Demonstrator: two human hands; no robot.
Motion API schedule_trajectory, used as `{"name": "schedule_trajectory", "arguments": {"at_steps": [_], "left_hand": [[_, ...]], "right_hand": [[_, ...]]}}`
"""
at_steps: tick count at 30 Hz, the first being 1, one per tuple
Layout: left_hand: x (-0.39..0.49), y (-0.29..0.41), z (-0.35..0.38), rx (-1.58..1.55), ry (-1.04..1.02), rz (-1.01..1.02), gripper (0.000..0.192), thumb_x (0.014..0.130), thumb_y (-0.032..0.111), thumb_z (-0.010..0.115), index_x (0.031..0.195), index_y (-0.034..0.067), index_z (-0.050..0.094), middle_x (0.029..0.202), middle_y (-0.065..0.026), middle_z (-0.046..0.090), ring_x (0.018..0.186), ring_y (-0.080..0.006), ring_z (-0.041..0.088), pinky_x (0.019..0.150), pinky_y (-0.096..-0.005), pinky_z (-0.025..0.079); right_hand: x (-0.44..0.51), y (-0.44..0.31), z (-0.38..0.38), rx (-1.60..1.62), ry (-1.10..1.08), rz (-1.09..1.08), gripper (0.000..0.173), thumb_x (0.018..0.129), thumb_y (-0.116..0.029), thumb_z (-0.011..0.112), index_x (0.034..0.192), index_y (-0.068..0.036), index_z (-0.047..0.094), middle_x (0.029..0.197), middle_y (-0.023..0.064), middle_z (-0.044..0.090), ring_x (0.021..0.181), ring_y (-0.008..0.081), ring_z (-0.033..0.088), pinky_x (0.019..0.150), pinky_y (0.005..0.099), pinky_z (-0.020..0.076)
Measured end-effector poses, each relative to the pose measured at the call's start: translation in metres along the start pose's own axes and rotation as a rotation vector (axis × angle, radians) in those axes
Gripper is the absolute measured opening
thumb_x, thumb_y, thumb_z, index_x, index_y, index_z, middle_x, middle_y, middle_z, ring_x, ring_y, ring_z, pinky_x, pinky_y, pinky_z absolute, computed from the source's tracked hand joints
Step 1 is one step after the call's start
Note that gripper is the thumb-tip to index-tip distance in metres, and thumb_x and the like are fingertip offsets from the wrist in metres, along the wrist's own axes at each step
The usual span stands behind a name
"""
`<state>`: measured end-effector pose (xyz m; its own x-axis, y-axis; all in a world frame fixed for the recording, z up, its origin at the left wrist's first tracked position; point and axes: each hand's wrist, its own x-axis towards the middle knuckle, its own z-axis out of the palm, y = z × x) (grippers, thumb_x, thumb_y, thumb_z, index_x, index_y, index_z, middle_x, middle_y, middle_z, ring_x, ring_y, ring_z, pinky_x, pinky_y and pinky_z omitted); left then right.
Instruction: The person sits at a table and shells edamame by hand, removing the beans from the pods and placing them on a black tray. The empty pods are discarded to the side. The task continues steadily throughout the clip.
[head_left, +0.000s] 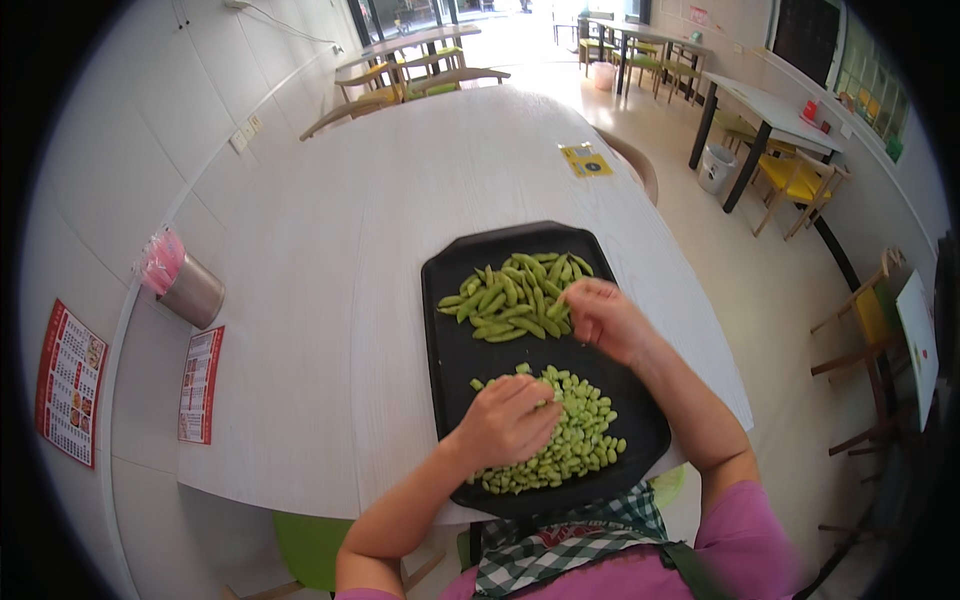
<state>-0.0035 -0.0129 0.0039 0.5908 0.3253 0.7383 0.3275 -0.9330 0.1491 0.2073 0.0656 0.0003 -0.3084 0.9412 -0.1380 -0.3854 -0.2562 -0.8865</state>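
Note:
A black plastic tray (480, 360) lies on a pale wood-grain table (300, 360). Unshelled green soybean pods (517, 296) are heaped in its far half, and shelled green beans (577, 431) in its near half. My left hand (514, 420) is over the left side of the bean heap, its fingers curled; whether something is between them cannot be told. My right hand (604, 315) is at the right edge of the pod heap, with thumb and forefinger pinched at a green pod there.
At the table's left stands a metal cup (195, 292) of pink wrapped items beside a printed sheet (200, 386). A yellow packet (586, 160) lies beyond the tray. A green chair (307, 547) stands under the near edge; more tables and chairs stand to the right and beyond.

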Motion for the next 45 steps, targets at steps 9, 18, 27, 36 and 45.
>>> {"name": "schedule_trajectory", "arguments": {"at_steps": [9,18,27,36,45], "left_hand": [[-0.019,-0.014,-0.002,-0.747,0.398,-0.682,0.039,0.088,0.011,0.051,0.05,0.003,0.047,0.071,-0.0117,0.058,0.064,-0.0148,0.05,0.057,-0.0264,0.038],[-0.02,-0.017,0.01,-0.799,0.561,-0.757,0.056,0.101,0.031,0.032,0.052,0.004,0.039,0.059,-0.0104,0.049,0.057,-0.0127,0.042,0.056,-0.0247,0.032],[-0.023,-0.018,0.012,-0.645,0.495,-0.654,0.052,0.1,0.022,0.033,0.054,0.002,0.045,0.06,-0.0091,0.053,0.054,-0.0123,0.045,0.051,-0.0252,0.033],[-0.023,-0.012,0.012,-0.627,0.441,-0.592,0.045,0.097,0.014,0.04,0.055,0.0,0.048,0.061,-0.0095,0.054,0.054,-0.0147,0.05,0.05,-0.0258,0.038],[-0.02,-0.012,0.011,-0.533,0.392,-0.454,0.039,0.093,0.009,0.043,0.056,0.0,0.048,0.058,-0.0076,0.05,0.053,-0.0168,0.047,0.05,-0.0285,0.037]], "right_hand": [[-0.147,-0.075,-0.073,-0.09,0.776,-1.081,0.014,0.094,-0.02,0.055,0.095,-0.006,0.058,0.067,-0.0036,0.045,0.056,0.004,0.036,0.05,0.0201,0.0317],[-0.29,0.161,-0.213,-0.446,1.546,-0.296,0.013,0.093,-0.018,0.053,0.087,-0.007,0.051,0.067,-0.0016,0.045,0.057,0.0049,0.043,0.049,0.0192,0.0367],[-0.285,0.294,-0.25,-0.598,1.483,0.299,0.041,0.082,-0.031,0.064,0.107,-0.004,0.047,0.085,0.0141,0.059,0.057,0.0213,0.06,0.045,0.032,0.0481],[-0.321,0.153,-0.318,-0.233,1.972,-0.241,0.036,0.086,-0.01,0.045,0.121,-0.001,0.037,0.088,0.0125,0.052,0.058,0.0167,0.05,0.047,0.0296,0.0413],[-0.095,-0.02,-0.074,-0.883,0.577,-0.679,0.008,0.089,-0.001,0.052,0.096,-0.002,0.057,0.08,0.0025,0.055,0.071,0.0092,0.057,0.061,0.0241,0.0499]]}}
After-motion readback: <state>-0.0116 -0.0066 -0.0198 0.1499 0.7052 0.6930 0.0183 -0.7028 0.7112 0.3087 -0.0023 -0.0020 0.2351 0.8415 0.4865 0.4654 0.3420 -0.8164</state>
